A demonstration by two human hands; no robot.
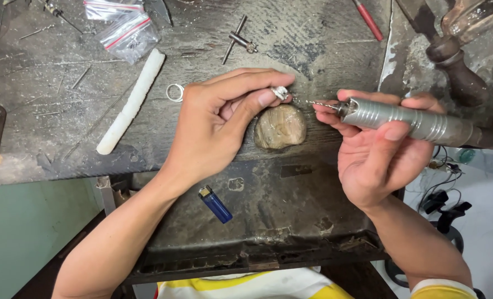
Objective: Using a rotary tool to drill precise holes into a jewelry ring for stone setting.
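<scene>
Left hand (216,130) pinches a small silver ring (279,92) between thumb and fingertips, braced at the top edge of a worn wooden peg (280,127) on the desk (313,50). Right hand (376,147) is wrapped around a grey rotary handpiece (407,119), drill bit (319,103) pointing left, tip just beside the ring. Loose ring (175,92) left of the left hand, white wax stick (130,102) beyond. Chuck key (239,40) above. Blue lighter (215,204) on the lower tray (290,216).
</scene>
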